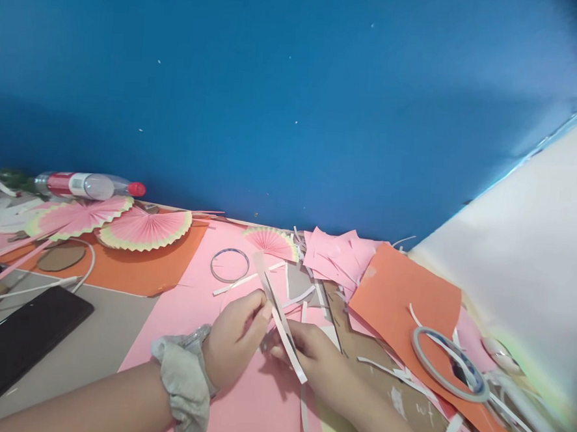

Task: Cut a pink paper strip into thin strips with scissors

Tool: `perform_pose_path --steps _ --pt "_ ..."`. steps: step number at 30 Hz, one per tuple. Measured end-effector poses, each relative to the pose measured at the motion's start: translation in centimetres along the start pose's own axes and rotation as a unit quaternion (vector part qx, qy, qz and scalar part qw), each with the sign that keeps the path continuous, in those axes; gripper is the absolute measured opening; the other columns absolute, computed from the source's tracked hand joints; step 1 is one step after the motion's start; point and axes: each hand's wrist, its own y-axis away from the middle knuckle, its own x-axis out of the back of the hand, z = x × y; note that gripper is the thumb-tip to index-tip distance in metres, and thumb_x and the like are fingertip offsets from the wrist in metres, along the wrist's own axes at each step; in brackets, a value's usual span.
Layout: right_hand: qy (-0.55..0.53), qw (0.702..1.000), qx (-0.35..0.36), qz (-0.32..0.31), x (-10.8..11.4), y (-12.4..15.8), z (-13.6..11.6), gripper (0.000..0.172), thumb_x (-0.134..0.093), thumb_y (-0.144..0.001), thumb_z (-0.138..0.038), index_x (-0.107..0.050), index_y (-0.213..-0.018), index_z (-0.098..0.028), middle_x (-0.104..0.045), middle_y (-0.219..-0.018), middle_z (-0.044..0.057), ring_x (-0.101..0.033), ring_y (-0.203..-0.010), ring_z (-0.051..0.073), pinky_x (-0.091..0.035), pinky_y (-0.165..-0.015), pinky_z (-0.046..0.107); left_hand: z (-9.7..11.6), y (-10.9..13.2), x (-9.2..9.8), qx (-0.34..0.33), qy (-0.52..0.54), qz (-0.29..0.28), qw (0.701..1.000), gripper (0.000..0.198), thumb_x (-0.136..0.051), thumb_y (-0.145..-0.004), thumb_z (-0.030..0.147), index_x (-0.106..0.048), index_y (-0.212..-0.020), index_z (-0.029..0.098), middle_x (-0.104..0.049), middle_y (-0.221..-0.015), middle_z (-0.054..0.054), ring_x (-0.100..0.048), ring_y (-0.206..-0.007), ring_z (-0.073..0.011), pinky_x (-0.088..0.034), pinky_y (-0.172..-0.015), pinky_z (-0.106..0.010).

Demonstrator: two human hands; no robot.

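My left hand [237,333], with a grey-green scrunchie [183,379] round the wrist, pinches a narrow pale paper strip [284,336] between thumb and fingers. The strip slants from upper left to lower right and looks doubled, with a gap between its layers. Close beside it, my right hand [312,357] has its fingers curled behind the strip's lower part. What those fingers grip is hidden; a small dark patch shows between the hands. Beneath both hands lies a pink paper sheet [163,339].
Pleated pink paper fans [145,230] and a plastic bottle [97,186] lie at the back left, near a black phone [26,350]. One tape roll [212,263] is behind my hands; another tape roll [417,344] rests on orange paper [405,295]. A blue wall [295,99] rises behind.
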Motion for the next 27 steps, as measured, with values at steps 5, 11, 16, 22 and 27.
perform_pose_path --steps 5,11,16,22,27 --pt "-0.016 1.000 0.009 -0.017 0.04 -0.07 0.27 0.029 -0.057 -0.083 -0.041 -0.050 -0.071 -0.016 -0.041 -0.065 -0.003 -0.034 -0.061 0.011 -0.029 -0.056 0.023 0.27 0.14 0.06 -0.009 -0.004 0.017 1.000 0.028 -0.033 -0.094 0.030 -0.037 -0.068 0.019 -0.038 -0.064 0.003 -0.036 -0.059 -0.0114 -0.032 -0.057 -0.026" --pt "-0.016 1.000 -0.012 -0.023 0.13 0.00 0.24 0.021 -0.058 -0.082 -0.030 -0.049 -0.069 -0.016 -0.037 -0.062 -0.005 -0.031 -0.060 0.010 -0.023 -0.054 0.023 0.34 0.18 0.24 -0.020 0.008 0.066 0.998 0.026 -0.031 -0.094 0.027 -0.038 -0.070 0.019 -0.040 -0.064 0.003 -0.039 -0.060 -0.0116 -0.033 -0.058 -0.025" --pt "-0.018 1.000 -0.004 -0.013 0.04 0.13 -0.26 0.021 -0.058 -0.081 -0.029 -0.048 -0.069 -0.016 -0.039 -0.063 -0.005 -0.031 -0.060 0.010 -0.024 -0.053 0.022 0.18 0.04 0.23 -0.039 -0.011 0.058 0.998 0.024 -0.032 -0.093 0.024 -0.040 -0.072 0.019 -0.043 -0.066 0.002 -0.040 -0.060 -0.0120 -0.034 -0.059 -0.025" --pt "-0.010 1.000 -0.007 -0.012 0.04 0.16 -0.01 0.021 -0.056 -0.082 -0.028 -0.047 -0.068 -0.017 -0.037 -0.064 -0.005 -0.031 -0.060 0.010 -0.023 -0.054 0.022 0.23 0.13 0.23 -0.038 -0.015 0.056 0.998 0.025 -0.031 -0.094 0.024 -0.037 -0.070 0.020 -0.041 -0.064 0.003 -0.038 -0.059 -0.0116 -0.032 -0.057 -0.025" --pt "0.001 1.000 0.000 -0.013 0.03 0.10 0.24 0.024 -0.057 -0.083 -0.029 -0.043 -0.068 -0.017 -0.035 -0.064 -0.005 -0.030 -0.060 0.010 -0.023 -0.053 0.023 0.24 0.16 0.24 -0.042 -0.007 0.048 0.998 0.025 -0.031 -0.094 0.023 -0.037 -0.070 0.020 -0.040 -0.064 0.003 -0.037 -0.059 -0.0116 -0.032 -0.058 -0.025"
